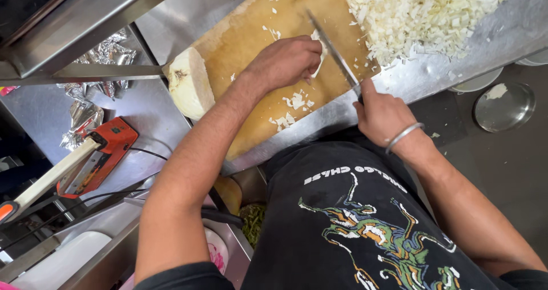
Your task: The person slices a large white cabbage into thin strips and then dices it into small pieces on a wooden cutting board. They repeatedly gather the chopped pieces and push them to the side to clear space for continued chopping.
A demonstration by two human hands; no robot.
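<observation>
Two hands, knife (334,51), chopped cabbage (419,13)

Knife (332,49) blade against pale cabbage piece (317,45)

Commercial kitchen: steel counter (456,50), chopped cabbage (422,13)

Crumpled foil (105,53) and an orange tool (97,158) lie on the steel counter (148,110); metal plate (504,106) sits on floor.
</observation>
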